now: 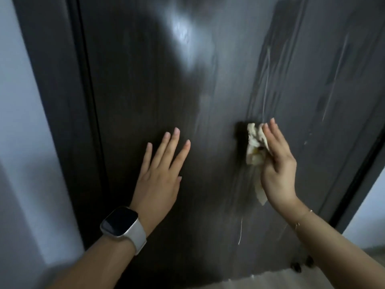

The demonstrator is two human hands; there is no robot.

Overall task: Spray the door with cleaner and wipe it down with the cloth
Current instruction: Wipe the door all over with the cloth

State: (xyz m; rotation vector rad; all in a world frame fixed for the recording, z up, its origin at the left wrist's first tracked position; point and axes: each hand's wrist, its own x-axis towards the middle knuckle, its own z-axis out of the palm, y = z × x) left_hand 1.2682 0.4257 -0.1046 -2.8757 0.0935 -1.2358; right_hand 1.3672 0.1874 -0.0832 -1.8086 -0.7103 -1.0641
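Head view: right hand (278, 170) pressed crumpled cream cloth (255, 146) against streaked dark wood-grain door (145, 80); left hand (161, 174) flat, fingers spread, empty.

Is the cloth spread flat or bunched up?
Bunched: the cloth sits crumpled under the right hand against the door, one end trailing below.

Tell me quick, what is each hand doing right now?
Left hand: open, fingers spread, palm toward the door, holding nothing.
Right hand: pressing the cloth against the door, fingers mostly straight.

home interior, dark door (156, 90), pale walls (18, 101)
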